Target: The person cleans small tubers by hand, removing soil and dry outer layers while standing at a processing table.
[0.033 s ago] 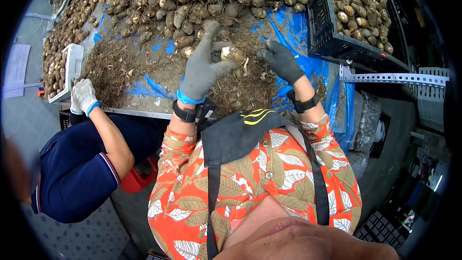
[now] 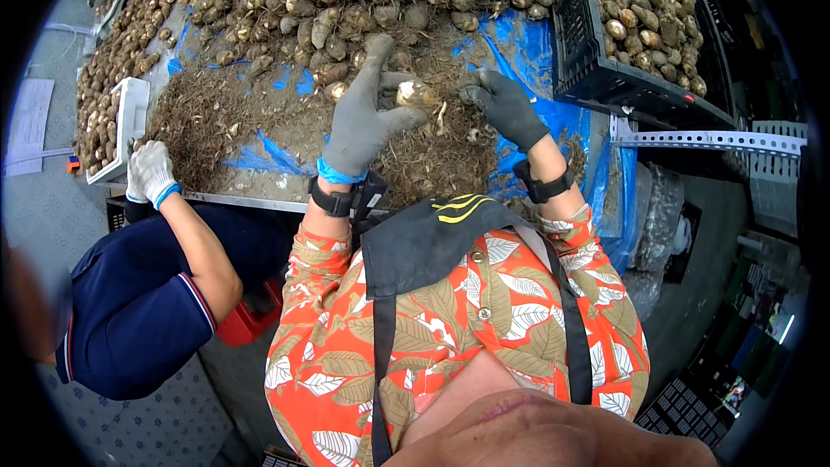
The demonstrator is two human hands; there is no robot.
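Blue tarp [image 2: 527,47], fibrous roots; left hand [image 2: 363,117] grips knobbly bulb [image 2: 415,93].

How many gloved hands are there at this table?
3: the left hand holds a pale bulb, the right hand rests on root trimmings, a co-worker's white-gloved hand grips the table edge. Others may be hidden.

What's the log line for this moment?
left hand: holds bulb | right hand: on roots | co-worker's hand: table edge

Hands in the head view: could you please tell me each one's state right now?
Left hand: closed on a pale, round trimmed bulb.
Right hand: holds nothing visible; grip unclear.
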